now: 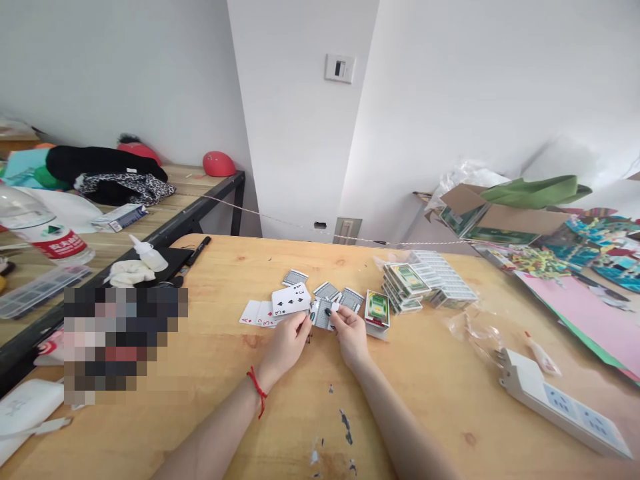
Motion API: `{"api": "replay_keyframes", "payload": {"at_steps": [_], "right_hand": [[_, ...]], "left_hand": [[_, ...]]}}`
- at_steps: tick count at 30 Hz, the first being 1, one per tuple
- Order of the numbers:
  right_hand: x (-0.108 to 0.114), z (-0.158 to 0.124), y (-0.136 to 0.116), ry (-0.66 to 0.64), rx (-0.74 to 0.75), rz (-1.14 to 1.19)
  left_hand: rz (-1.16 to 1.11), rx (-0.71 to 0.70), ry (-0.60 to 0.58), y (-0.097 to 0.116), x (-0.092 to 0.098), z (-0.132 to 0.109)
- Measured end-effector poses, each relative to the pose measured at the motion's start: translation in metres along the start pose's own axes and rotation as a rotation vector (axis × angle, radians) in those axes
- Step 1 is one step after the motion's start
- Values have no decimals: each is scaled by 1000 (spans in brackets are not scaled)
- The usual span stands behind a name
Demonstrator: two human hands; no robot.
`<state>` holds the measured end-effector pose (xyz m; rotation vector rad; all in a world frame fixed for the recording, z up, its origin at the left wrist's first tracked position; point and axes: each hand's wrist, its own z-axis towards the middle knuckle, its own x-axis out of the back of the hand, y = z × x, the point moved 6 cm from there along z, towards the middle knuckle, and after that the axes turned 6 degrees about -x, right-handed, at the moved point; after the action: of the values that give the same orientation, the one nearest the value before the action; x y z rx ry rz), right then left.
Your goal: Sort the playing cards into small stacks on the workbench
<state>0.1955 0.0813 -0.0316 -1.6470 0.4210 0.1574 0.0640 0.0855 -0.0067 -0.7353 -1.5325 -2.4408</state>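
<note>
My left hand (290, 340), with a red string bracelet on the wrist, is closed in a pinch on several playing cards (290, 301), whose black spade faces show. Close beside it, the fingers of my right hand (351, 333) pinch a playing card (335, 307), mostly hidden by the fingertips. Face-up red cards (251, 311) lie spread out to the left, partly under the held ones. Several grey-backed cards (295, 277) lie face down beyond my hands. Just right of my right hand rests a green and white card box (377, 308).
Stacked card boxes (406, 280) and a wrapped row of boxes (445, 283) stand at the right. A power strip (563, 403) lies nearer me. Left are a glue bottle (150, 255), a black marker (200, 251) and a large plastic bottle (45, 230). A string (280, 220) stretches across the far side.
</note>
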Motion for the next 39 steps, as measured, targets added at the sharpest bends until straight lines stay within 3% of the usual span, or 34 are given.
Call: {"api": "replay_keyframes", "payload": {"at_steps": [4, 8, 13, 22, 35, 39], "right_hand": [[-4, -3, -5, -25, 50, -31], [-11, -4, 0, -111, 29, -51], [-12, -3, 5, -134, 22, -84], [-11, -5, 4, -216, -105, -19], [-16, -8, 7, -237, -268, 332], [-20, -15, 13, -332, -367, 365]], "left_hand": [[67, -93, 114, 9, 9, -1], [309, -306, -6, 23, 3, -1], [457, -352, -65, 17, -4, -1], [379, -287, -5, 16, 2, -1], [246, -372, 83, 28, 10, -4], [251, -428, 72, 28, 8, -5]]}}
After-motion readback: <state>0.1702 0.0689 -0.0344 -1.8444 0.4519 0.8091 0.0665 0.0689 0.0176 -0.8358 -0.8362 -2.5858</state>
